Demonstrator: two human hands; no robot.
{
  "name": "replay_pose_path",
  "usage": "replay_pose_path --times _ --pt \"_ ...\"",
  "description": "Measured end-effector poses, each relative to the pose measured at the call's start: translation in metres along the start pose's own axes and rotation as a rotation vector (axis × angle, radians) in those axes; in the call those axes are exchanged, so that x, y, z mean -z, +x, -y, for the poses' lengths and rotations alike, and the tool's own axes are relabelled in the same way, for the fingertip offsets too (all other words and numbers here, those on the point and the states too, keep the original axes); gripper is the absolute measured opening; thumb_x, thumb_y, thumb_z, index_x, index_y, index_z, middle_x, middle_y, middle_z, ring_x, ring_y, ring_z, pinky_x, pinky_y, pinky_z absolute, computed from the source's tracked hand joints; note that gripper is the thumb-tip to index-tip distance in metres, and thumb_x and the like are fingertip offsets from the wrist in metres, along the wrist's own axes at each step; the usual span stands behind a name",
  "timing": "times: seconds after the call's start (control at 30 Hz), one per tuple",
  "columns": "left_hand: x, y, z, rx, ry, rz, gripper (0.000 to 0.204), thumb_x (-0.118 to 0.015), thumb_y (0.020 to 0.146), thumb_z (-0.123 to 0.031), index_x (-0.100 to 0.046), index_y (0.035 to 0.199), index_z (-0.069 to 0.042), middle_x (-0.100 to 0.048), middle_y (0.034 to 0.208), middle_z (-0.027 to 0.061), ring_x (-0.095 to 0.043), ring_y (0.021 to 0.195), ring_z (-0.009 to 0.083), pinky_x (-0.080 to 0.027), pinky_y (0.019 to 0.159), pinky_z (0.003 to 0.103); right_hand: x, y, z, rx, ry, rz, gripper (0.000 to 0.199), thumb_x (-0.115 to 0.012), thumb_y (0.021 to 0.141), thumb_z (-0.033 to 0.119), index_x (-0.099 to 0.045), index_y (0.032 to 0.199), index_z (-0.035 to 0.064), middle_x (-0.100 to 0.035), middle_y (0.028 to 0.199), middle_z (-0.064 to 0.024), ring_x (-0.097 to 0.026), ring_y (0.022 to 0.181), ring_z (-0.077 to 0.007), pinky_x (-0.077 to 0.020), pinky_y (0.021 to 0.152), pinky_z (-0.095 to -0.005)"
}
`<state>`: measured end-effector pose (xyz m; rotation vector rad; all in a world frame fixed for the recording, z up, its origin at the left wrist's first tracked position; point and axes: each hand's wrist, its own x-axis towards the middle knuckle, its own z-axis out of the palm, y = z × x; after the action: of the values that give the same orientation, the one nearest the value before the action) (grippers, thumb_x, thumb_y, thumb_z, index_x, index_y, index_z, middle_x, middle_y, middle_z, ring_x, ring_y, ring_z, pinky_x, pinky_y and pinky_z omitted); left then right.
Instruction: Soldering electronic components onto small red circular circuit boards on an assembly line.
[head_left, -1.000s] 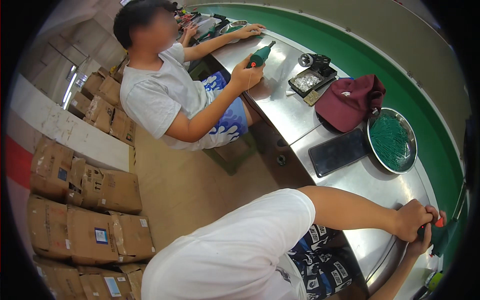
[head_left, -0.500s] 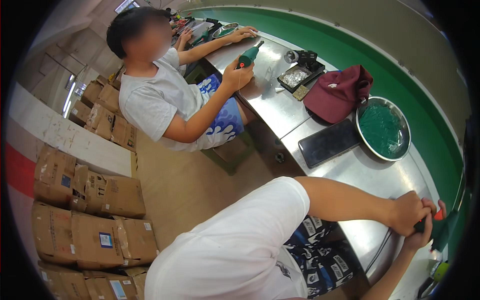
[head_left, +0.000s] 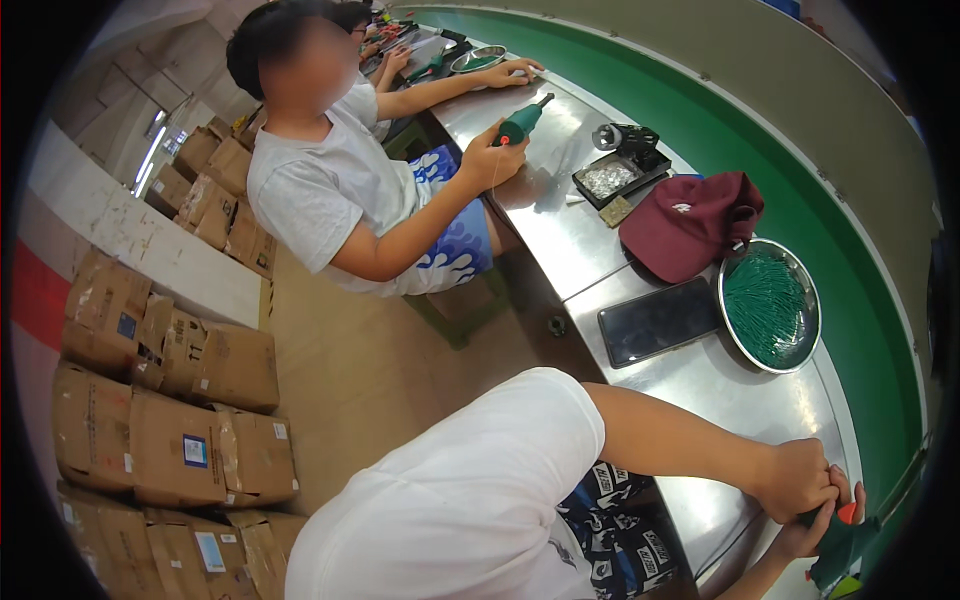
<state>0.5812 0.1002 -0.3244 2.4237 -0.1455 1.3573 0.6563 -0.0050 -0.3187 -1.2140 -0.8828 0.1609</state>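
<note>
Here, left hand [head_left: 800, 478] and right hand [head_left: 812, 532] clasp green power screwdriver [head_left: 838, 545] together, fingers closed round it, steadying it at steel bench [head_left: 700, 385] edge, near round dish of green parts [head_left: 768, 306].

view swings left, bench things slide right | co-worker's green tool [head_left: 523, 122] drops from raised to near the steel bench [head_left: 560, 230] | cap [head_left: 690, 222] sits lower in frame
</note>
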Motion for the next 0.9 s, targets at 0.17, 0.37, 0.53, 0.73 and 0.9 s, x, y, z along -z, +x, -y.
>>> replay_pose_path --times 0.17,0.37,0.53,0.73,0.9 --pt "0.013 0.003 0.010 -0.063 -0.067 -0.029 0.030 -0.068 0.055 -0.027 -0.056 0.073 -0.006 -0.055 0.057 0.0058 -0.056 0.047 0.0271 -0.038 0.040 0.039 0.009 0.008 -0.010 -0.084 0.136 0.010 0.056 -0.042 0.092 0.023 -0.037 0.138 -0.0075 -0.060 0.115 -0.0222 -0.055 0.112 -0.0346 -0.0387 0.105 -0.0478" --pt "-0.002 0.000 0.012 -0.137 -0.122 -0.199 0.041 -0.070 0.054 -0.032 -0.063 0.079 0.000 -0.055 0.060 0.0048 -0.055 0.046 0.0249 -0.036 0.039 0.037 0.014 0.024 -0.013 -0.265 0.523 -0.133 0.047 -0.043 0.097 0.024 -0.043 0.135 -0.0038 -0.053 0.112 -0.0117 -0.050 0.109 -0.0234 -0.0344 0.100 -0.0373" --pt "-0.006 0.007 0.012 -0.192 -0.095 -0.289 0.036 -0.070 0.058 -0.029 -0.064 0.078 0.001 -0.052 0.065 0.0058 -0.054 0.053 0.0235 -0.036 0.042 0.037 -0.001 0.025 0.002 -0.173 0.201 -0.276 0.038 -0.044 0.101 0.024 -0.048 0.127 -0.0032 -0.050 0.099 -0.0065 -0.049 0.097 -0.0184 -0.0359 0.093 -0.0328" --pt "-0.002 0.002 0.012 -0.197 -0.111 -0.262 0.024 -0.067 0.060 -0.020 -0.061 0.072 0.000 -0.050 0.067 0.0061 -0.053 0.059 0.0237 -0.036 0.045 0.037 -0.003 0.028 0.002 -0.223 0.268 -0.295 0.033 -0.042 0.103 0.023 -0.049 0.124 -0.0015 -0.044 0.089 -0.0034 -0.046 0.089 -0.0147 -0.0372 0.085 -0.0310" --pt "-0.015 0.006 0.003 -0.176 -0.088 -0.206 0.017 -0.065 0.064 -0.018 -0.054 0.065 -0.005 -0.049 0.068 0.0062 -0.054 0.061 0.0240 -0.040 0.047 0.038 0.031 0.031 -0.011 -0.232 0.294 -0.275 0.035 -0.041 0.104 0.023 -0.049 0.127 -0.0027 -0.048 0.087 -0.0040 -0.048 0.084 -0.0143 -0.0401 0.082 -0.0318"
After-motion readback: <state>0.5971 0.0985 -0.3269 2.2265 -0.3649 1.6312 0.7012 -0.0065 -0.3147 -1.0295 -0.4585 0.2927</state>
